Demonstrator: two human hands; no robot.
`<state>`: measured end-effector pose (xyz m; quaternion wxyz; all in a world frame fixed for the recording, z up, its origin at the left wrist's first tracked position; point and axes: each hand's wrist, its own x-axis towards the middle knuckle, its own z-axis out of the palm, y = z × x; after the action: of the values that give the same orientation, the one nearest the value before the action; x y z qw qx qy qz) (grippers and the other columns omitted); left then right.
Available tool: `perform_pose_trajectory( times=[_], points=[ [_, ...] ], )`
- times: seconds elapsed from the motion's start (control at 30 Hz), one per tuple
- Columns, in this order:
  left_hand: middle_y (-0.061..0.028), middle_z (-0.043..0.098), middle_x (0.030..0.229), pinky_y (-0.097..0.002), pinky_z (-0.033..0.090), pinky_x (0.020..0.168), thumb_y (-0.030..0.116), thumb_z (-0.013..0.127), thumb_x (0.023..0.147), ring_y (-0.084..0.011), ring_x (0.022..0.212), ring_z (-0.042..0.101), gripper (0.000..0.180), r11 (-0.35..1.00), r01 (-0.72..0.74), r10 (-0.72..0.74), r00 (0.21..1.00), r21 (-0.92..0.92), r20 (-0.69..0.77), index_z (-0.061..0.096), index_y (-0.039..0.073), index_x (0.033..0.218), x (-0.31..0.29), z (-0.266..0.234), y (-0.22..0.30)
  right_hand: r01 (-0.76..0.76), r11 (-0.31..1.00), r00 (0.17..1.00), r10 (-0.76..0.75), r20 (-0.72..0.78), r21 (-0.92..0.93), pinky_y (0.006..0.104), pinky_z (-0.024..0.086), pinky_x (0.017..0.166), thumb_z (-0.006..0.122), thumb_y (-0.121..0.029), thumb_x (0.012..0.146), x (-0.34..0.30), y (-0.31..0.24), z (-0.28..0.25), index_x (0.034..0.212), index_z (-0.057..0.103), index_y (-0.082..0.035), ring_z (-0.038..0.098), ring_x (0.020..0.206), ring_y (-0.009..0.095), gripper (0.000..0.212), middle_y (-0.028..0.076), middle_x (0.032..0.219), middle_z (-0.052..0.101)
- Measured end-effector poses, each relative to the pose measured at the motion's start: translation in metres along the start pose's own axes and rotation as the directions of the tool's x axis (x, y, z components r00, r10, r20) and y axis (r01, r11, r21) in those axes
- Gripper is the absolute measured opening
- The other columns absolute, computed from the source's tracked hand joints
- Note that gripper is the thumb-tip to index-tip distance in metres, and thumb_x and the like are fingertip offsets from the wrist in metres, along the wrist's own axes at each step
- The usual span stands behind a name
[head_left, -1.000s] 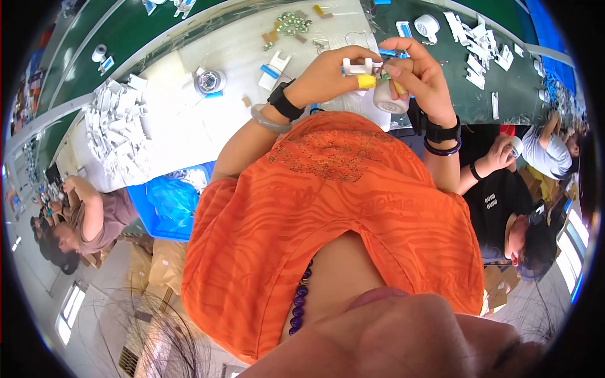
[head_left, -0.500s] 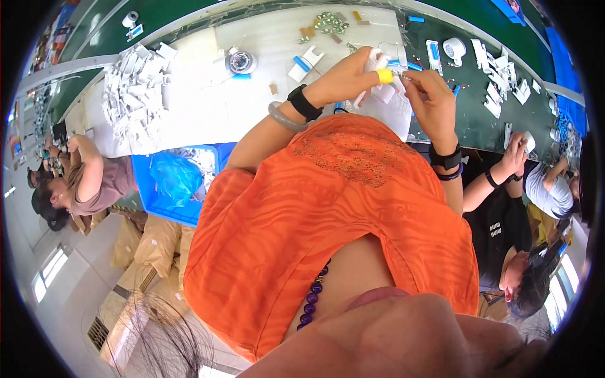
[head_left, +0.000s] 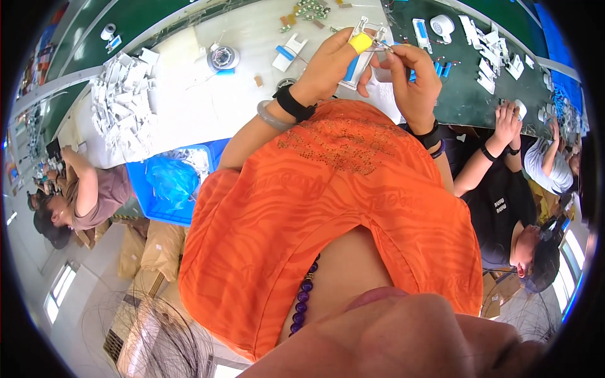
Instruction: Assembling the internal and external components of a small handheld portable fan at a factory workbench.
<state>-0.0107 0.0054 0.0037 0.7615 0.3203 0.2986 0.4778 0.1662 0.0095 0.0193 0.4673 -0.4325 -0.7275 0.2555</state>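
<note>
Holding white plastic part (head_left: 360, 53) above counter (head_left: 189, 107): left hand (head_left: 328, 63) fingers clamped on its body, right hand (head_left: 409, 79) fingers pinching top edge; judging light, stiff, thin; gripping flat sides

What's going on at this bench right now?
A person in an orange top is working over a long bench. Their left hand, with a yellow cover on the thumb, holds up a small white and blue plastic part. The right hand pinches a thin metal tool against its top edge. A pile of white parts lies to the left, and more white pieces sit on the green mat to the right. Other people work on either side.
</note>
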Motion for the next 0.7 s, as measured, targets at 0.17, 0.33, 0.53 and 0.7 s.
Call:
perform_pose_trajectory(
  times=[0.17,0.33,0.53,0.7],
  points=[
    [-0.0132,0.061,0.103,-0.0324,0.057,0.062,0.021,0.039,0.100,-0.0176,0.083,0.061,0.038,1.000,-0.007,0.007,1.000,0.001,-0.005,0.047,-0.002,0.129,-0.004,0.003,0.005,0.161,0.987,0.987,-0.161,-0.020,-0.024,0.0255,0.052,0.060,0.069,0.004,0.083,0.000,0.003,0.002,0.101,0.061,-0.001,0.067,0.075,0.019,0.020,0.012,0.093,0.065],
    [-0.0107,0.059,0.115,-0.0261,0.046,0.087,0.013,0.038,0.094,-0.0148,0.104,0.055,0.043,0.958,-0.143,0.145,0.989,0.247,0.008,0.044,-0.002,0.134,-0.010,0.005,0.008,0.197,0.980,0.980,-0.196,0.017,-0.030,0.0281,0.052,0.064,0.071,0.004,0.080,-0.001,0.000,0.002,0.098,0.063,-0.001,0.065,0.078,0.022,0.020,0.013,0.090,0.066],
    [-0.0090,0.059,0.111,-0.0274,0.049,0.082,0.005,0.036,0.089,-0.0147,0.095,0.056,0.045,0.918,-0.189,0.168,0.982,0.348,0.090,0.045,-0.001,0.132,-0.012,0.009,0.011,0.233,0.970,0.972,-0.235,-0.017,-0.068,0.0291,0.051,0.064,0.073,0.004,0.077,0.002,-0.006,-0.003,0.099,0.066,-0.003,0.064,0.076,0.023,0.024,0.012,0.090,0.063],
    [-0.0084,0.058,0.100,-0.0264,0.051,0.068,0.004,0.036,0.089,-0.0137,0.079,0.055,0.045,0.929,-0.123,0.088,0.990,0.350,0.115,0.043,-0.002,0.133,-0.014,0.016,0.015,0.241,0.966,0.969,-0.245,-0.035,-0.096,0.0288,0.050,0.062,0.075,0.005,0.075,0.002,-0.005,-0.005,0.099,0.068,-0.006,0.063,0.075,0.021,0.027,0.010,0.091,0.060]
  ],
)
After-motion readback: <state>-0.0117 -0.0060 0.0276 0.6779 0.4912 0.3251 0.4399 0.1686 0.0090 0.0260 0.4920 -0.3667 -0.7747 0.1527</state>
